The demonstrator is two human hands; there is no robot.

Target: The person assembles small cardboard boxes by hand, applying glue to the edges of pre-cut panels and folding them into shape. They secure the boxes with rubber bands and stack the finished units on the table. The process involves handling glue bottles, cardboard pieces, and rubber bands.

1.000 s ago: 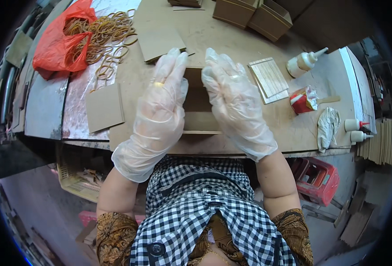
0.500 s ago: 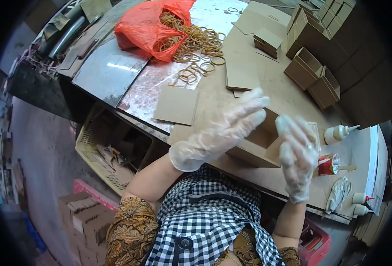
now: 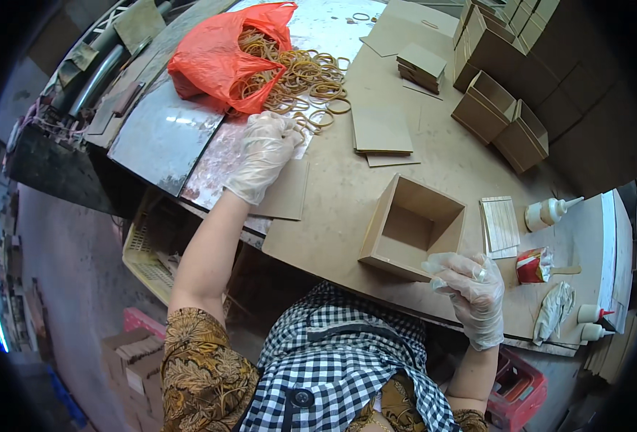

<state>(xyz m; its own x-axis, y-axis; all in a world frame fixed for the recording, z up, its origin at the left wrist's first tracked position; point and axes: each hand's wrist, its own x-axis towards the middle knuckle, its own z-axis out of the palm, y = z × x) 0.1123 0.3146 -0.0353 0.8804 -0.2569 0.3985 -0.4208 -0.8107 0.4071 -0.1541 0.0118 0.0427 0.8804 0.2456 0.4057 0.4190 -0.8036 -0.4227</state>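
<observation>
My left hand, in a clear thin glove, reaches to the near edge of a heap of tan rubber bands. Its fingers are bent together beside the closest bands; what they hold, if anything, is hidden. A red plastic bag lies just beyond, with bands spilling from its mouth. My right hand, gloved likewise, hovers by the near right corner of an open brown board box. Its fingers are loosely bent and slightly apart, with nothing visible in them. Whether they touch the box cannot be told.
Flat board panels lie mid-table, and another panel sits under my left wrist. Stacked boxes stand far right. On the right are thin light strips, a glue bottle, a red packet and a crumpled glove.
My left hand has swung from above the box to the rubber bands, and its fingers have drawn together. My right hand has lowered slightly, its fingers bending toward the box corner.
</observation>
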